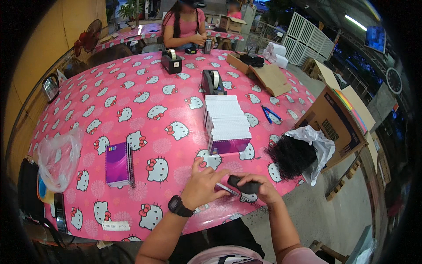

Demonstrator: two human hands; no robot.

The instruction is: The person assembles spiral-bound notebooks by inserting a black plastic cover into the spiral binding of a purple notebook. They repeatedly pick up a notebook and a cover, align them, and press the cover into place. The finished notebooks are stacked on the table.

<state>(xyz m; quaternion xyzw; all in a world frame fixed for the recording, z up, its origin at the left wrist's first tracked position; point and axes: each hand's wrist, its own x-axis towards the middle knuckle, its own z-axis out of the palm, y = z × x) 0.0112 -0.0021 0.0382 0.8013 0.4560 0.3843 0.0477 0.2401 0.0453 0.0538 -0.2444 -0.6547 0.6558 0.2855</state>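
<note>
Near the table's front edge, my left hand (200, 187), wearing a black watch, is on a small purple notebook (221, 188) seen almost edge-on. Its index finger points up, while the thumb side meets the notebook. Coil wire (233, 192) shows along the notebook's right side. My right hand (266, 190) is closed around a dark, oblong tool (242, 184) right by the coil; its exact kind is unclear. Just beyond my hands stands a row of white-paged pads (226, 116) with a purple cover facing me. A bound purple spiral notebook (118, 165) lies to the left.
Black coils (290, 158) spill from a white bag beside a cardboard box (332, 123) at right. Blue-handled pliers (270, 115) and two tape dispensers (214, 81) lie farther off. A clear plastic bag (59, 158) and phone (60, 212) sit left. Another person (184, 28) works opposite.
</note>
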